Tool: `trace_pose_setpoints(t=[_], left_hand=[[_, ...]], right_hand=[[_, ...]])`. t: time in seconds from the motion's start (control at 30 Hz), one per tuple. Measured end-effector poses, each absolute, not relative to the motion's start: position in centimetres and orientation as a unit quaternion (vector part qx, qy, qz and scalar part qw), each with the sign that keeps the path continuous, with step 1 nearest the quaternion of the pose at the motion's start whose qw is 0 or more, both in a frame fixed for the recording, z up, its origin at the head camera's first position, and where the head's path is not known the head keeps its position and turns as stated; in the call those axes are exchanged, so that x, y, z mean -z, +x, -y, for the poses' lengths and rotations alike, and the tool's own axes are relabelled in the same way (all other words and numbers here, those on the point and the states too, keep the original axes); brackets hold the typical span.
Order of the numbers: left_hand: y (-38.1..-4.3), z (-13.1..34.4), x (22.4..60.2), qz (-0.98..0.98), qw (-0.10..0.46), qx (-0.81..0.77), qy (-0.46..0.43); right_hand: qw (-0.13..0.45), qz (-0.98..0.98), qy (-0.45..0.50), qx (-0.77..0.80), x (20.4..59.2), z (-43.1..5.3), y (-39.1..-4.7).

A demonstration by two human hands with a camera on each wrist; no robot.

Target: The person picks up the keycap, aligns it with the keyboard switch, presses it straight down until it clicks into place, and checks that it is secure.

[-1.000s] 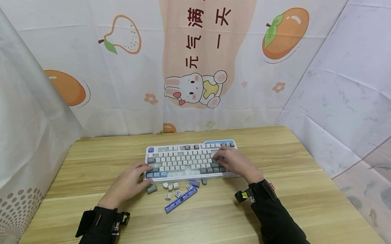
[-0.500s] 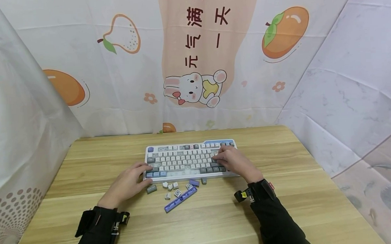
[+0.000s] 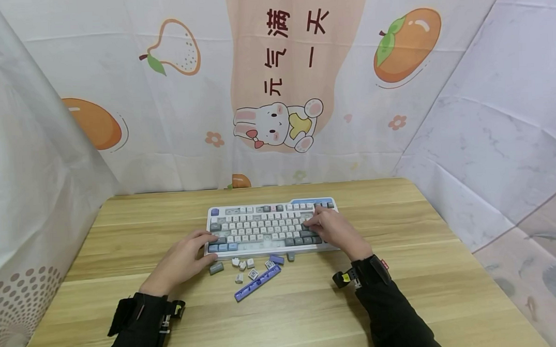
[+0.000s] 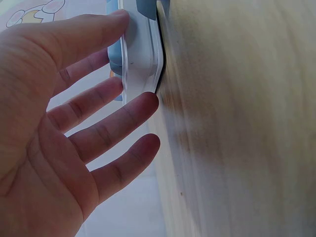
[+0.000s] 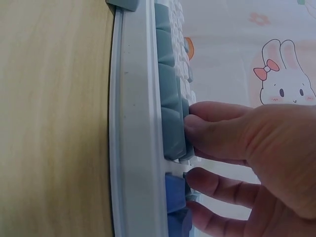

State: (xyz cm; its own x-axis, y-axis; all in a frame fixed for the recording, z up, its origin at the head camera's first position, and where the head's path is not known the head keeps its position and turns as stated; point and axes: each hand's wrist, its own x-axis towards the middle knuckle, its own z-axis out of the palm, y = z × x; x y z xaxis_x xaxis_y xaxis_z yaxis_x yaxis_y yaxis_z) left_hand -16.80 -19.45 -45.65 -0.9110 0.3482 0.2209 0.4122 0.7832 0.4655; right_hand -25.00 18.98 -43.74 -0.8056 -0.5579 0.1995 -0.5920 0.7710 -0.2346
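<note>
A white keyboard [image 3: 272,251] with white, grey and blue keycaps lies near the table's middle. My left hand [image 3: 181,259] rests at its left end, the thumb by the front edge and the other fingers along the side. In the left wrist view these fingers of the left hand [image 4: 64,118] are spread and loosely bent. Over the keyboard's right part is my right hand [image 3: 338,234]. Thumb and index finger pinch a grey keycap [image 5: 185,133] in the right wrist view; the hand partly hides it. It sits among the other keys.
In front of the keyboard lie several white keycaps [image 3: 253,274], a grey keycap [image 3: 216,268], a smaller grey keycap [image 3: 290,257] and a short purple keycap [image 3: 276,259]. A long purple keycap [image 3: 257,284] lies slantwise, nearest the person. A printed cloth [image 3: 178,131] hangs behind the table.
The right hand's thumb and index finger have drawn slightly closer together at the grey keycap. My left hand and the loose keycaps have stayed in place.
</note>
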Motion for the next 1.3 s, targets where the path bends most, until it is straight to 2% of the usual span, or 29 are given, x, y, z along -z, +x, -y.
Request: trace_pose_setpoints(t=[0.5, 1.3], left_hand=[[-16.79, 19.40, 45.56, 0.943, 0.055, 0.262, -0.197], [-16.65, 19.31, 45.45, 0.943, 0.059, 0.260, -0.198]], right_hand=[[0.077, 0.942, 0.299, -0.134, 43.89, -18.61, -24.82], [0.047, 0.937, 0.300, -0.169, 44.07, -19.16, -25.15]])
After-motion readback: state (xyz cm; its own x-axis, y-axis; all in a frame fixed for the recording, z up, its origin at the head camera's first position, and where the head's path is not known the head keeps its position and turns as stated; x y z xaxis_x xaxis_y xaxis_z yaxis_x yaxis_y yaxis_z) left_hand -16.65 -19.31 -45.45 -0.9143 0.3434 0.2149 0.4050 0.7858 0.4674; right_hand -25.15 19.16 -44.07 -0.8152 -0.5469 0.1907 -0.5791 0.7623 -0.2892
